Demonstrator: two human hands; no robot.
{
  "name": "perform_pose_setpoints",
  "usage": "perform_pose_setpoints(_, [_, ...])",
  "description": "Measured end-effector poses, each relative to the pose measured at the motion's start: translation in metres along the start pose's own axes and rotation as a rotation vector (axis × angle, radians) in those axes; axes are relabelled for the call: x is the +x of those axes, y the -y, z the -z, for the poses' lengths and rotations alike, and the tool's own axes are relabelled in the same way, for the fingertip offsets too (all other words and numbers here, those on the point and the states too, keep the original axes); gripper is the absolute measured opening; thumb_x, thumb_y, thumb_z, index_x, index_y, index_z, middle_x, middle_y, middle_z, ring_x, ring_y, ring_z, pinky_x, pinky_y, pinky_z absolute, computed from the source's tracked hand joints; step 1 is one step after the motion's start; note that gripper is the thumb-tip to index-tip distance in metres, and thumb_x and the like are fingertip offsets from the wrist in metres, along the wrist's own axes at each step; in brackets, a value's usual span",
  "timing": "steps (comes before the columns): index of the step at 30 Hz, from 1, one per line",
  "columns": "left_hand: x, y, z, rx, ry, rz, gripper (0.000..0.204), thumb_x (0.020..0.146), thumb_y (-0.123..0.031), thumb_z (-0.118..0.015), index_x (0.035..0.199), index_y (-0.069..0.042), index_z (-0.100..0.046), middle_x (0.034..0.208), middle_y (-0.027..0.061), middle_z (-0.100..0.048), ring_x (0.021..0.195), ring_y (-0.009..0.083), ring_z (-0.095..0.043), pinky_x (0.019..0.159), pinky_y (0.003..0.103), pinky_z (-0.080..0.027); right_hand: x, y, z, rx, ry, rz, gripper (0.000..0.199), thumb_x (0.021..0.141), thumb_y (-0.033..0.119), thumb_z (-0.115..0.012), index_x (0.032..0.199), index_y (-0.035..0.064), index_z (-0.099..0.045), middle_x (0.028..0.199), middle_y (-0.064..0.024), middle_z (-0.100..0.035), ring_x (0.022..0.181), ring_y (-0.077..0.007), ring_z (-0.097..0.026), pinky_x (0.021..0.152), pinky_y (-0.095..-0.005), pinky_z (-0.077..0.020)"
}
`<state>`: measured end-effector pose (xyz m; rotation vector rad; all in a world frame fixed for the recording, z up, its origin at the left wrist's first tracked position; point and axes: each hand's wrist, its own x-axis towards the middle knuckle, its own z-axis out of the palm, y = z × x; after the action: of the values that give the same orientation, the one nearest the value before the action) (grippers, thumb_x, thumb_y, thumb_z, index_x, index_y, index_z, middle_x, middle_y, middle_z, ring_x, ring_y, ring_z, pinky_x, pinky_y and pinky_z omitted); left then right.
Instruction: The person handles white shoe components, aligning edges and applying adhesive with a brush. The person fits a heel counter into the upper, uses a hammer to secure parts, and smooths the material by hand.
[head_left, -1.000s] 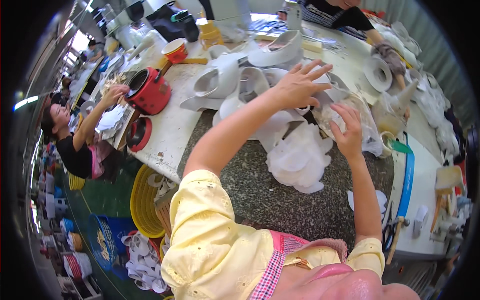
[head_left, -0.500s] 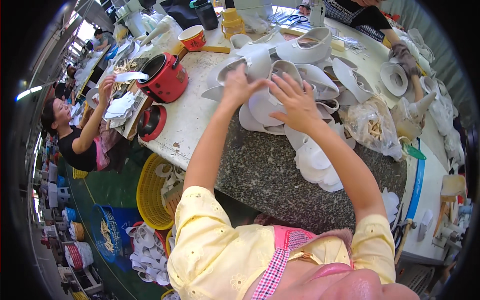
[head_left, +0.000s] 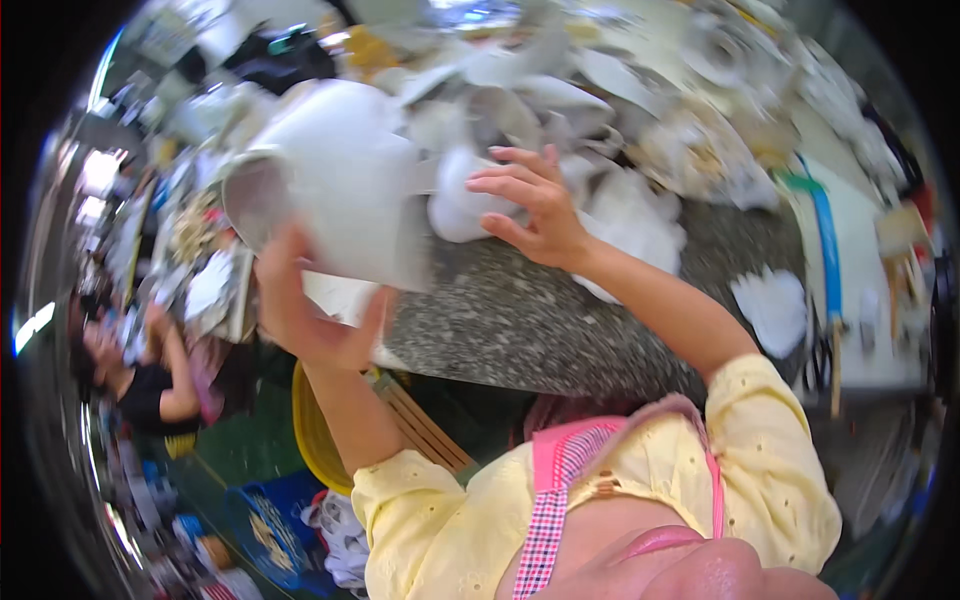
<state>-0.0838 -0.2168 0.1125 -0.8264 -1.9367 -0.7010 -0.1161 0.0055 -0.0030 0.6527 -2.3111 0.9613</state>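
Observation:
My left hand (head_left: 325, 310) has hold of a large white curved piece (head_left: 350, 180), a stiff sheet bent round like a tube, raised off the worktop at the left. Motion blurs both the hand and the piece, and I cannot make out its exact kind. My right hand (head_left: 535, 205) is open, its fingers spread and pointing left, beside a rounded white piece (head_left: 465, 195) at the near side of the pile. Behind both hands lies a heap of similar white curved pieces (head_left: 560, 100).
The worktop has a speckled dark stone slab (head_left: 560, 325). White flat pieces (head_left: 635, 225) lie on it, and a clear plastic bag (head_left: 705, 155) is behind them. Scissors (head_left: 820, 360) and a white glove-like item (head_left: 770, 310) are at right. A co-worker (head_left: 165, 375) sits at left, above a yellow basket (head_left: 315, 430).
My left hand has moved left and nearer, off the pile, with the white curved piece now in it. My right hand has drawn slightly left, and the view has shifted.

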Motion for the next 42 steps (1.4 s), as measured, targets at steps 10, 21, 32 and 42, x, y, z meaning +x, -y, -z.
perform_pose_setpoints(10, [-0.044, -0.131, -0.163, -0.314, 0.777, -0.701, 0.05, 0.064, -0.018, -0.064, 0.111, -0.007, -0.05, 0.109, 0.0082, -0.049, 0.093, 0.021, -0.05, 0.083, 0.037, -0.039, -0.175, 0.002, 0.16, 0.917, -0.316, -0.681, 0.047, 0.075, 0.033, -0.065, 0.105, -0.0013, -0.051, 0.094, -0.0057, -0.058, 0.085, -0.0107, -0.055, 0.075, -0.0259, -0.0444])
perform_pose_setpoints(21, [-0.071, -0.188, -0.2, -0.286, 0.793, -0.763, 0.036, 0.072, -0.041, -0.058, 0.07, -0.005, -0.06, 0.106, 0.0064, -0.051, 0.116, 0.0206, -0.036, 0.095, 0.042, -0.028, -0.242, -0.014, 0.196, 0.171, -0.062, -0.958, 0.046, 0.068, 0.035, -0.07, 0.1, 0.005, -0.056, 0.078, -0.0051, -0.059, 0.071, -0.0151, -0.056, 0.067, -0.0272, -0.0449])
perform_pose_setpoints(32, [-0.068, -0.172, -0.201, -0.268, 0.736, -0.466, 0.046, 0.065, -0.025, -0.072, 0.1, -0.003, -0.052, 0.105, 0.013, -0.052, 0.107, 0.0361, -0.042, 0.089, 0.046, -0.035, -0.252, -0.093, 0.201, -0.487, -0.442, -0.88, 0.028, 0.065, 0.028, -0.063, 0.081, 0.0079, -0.053, 0.085, -0.0117, -0.049, 0.073, -0.0284, -0.057, 0.061, -0.0396, -0.0475])
perform_pose_setpoints(42, [-0.08, -0.282, -0.286, -0.379, 1.006, -0.578, 0.036, 0.08, -0.01, -0.054, 0.113, 0.002, -0.045, 0.101, 0.0189, -0.055, 0.098, 0.0343, -0.05, 0.085, 0.04, -0.039, -0.265, -0.107, 0.215, -0.079, -0.966, -0.857, 0.017, 0.065, 0.009, -0.056, 0.081, 0.0079, -0.062, 0.071, -0.009, -0.061, 0.058, -0.02, -0.059, 0.057, -0.0321, -0.0463])
